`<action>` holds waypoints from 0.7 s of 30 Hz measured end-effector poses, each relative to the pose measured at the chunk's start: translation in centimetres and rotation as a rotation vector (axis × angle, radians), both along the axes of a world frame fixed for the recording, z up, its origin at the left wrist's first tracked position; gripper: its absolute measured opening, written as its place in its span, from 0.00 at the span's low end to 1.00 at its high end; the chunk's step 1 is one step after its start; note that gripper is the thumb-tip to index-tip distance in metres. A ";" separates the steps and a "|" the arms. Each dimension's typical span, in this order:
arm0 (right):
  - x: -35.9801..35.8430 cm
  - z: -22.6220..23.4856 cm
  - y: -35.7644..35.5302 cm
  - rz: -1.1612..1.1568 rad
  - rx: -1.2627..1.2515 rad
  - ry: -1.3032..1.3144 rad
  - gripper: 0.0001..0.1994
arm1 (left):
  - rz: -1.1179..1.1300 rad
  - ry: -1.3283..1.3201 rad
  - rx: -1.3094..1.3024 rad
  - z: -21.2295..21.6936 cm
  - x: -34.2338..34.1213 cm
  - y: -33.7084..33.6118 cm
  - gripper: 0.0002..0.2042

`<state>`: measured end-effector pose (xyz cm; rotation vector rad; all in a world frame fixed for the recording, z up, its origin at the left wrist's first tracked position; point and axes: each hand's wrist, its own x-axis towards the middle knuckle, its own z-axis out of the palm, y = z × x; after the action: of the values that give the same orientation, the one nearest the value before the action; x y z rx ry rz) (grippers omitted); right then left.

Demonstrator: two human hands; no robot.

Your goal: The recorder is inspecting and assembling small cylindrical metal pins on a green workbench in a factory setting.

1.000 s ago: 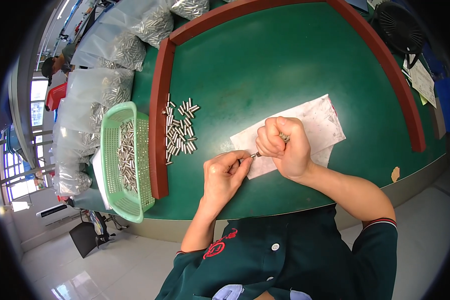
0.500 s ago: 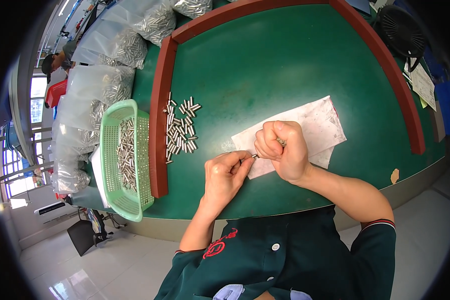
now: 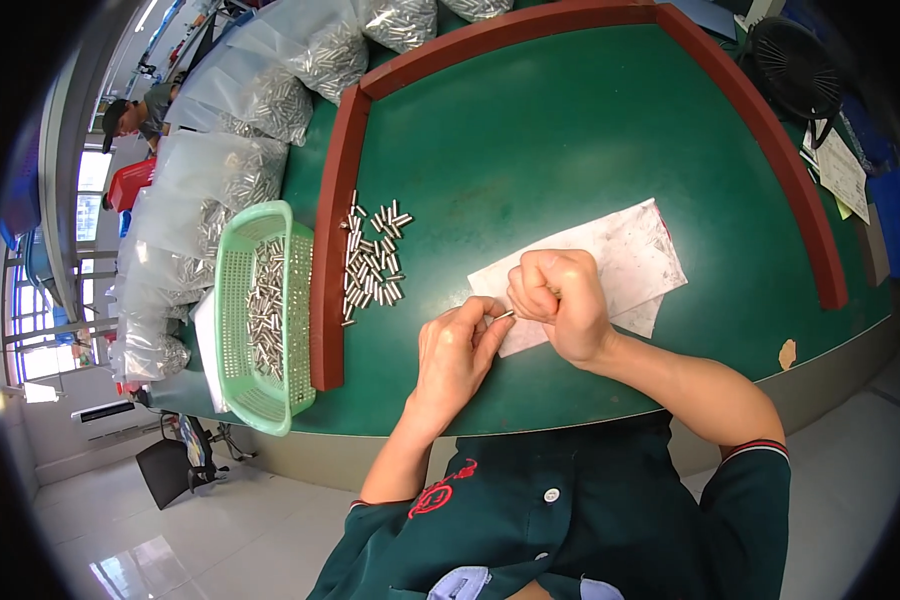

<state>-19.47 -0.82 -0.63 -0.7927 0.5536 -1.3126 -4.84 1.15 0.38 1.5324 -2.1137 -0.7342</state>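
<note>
My left hand (image 3: 454,350) pinches a small metal pin (image 3: 504,316) between thumb and fingers. My right hand (image 3: 564,302) is curled into a fist right beside it, by the pin's other end; whatever lies inside that fist is hidden. Both hands are over the near left part of a smudged white cloth (image 3: 620,245) spread on the green tabletop. Left of them, a loose pile of short, shiny metal pins (image 3: 372,265) lies along the inner side of a red-brown wooden bar (image 3: 328,290).
Beyond the bar stands a light green plastic basket (image 3: 300,330) of similar metal pieces. Clear bags (image 3: 270,100) full of them line the far left. The bar frame continues along the back and right (image 3: 770,130). A black fan (image 3: 792,65) sits at the far right.
Both hands stay together over the cloth, with the pin turned slightly between them. The surroundings have shifted a little in the picture as the view moved.
</note>
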 end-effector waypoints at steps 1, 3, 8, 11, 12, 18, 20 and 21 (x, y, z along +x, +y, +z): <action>-0.4 0.5 -0.1 0.019 0.023 -0.096 0.16 | 0.003 0.000 -0.012 0.1 0.2 0.0 0.05; -0.8 0.7 -0.4 0.029 0.040 -0.249 0.18 | 0.115 0.387 0.269 0.3 0.6 0.1 0.04; -1.4 0.7 -0.6 0.004 0.058 -0.301 0.19 | 0.003 1.247 0.661 -0.5 2.3 -0.6 0.09; -1.2 0.9 -0.5 0.003 0.067 -0.294 0.19 | -0.003 1.344 0.653 -1.1 2.7 -0.6 0.06; -1.1 0.9 -0.5 -0.002 0.072 -0.289 0.19 | -0.001 1.356 0.642 -1.2 2.8 -0.6 0.06; -1.2 0.8 -0.7 -0.008 0.097 -0.273 0.19 | -0.006 1.415 0.639 -1.6 3.0 -0.8 0.05; -1.2 0.9 -0.6 -0.008 0.099 -0.268 0.19 | -0.012 1.429 0.642 -1.6 3.1 -0.8 0.05; -1.2 0.9 -0.6 -0.013 0.105 -0.266 0.19 | -0.018 1.428 0.646 -1.7 3.1 -0.8 0.05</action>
<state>-20.65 -1.43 0.28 -0.5188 0.4112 -1.3638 -1.76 0.40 -1.28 0.6750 -0.8054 -1.8695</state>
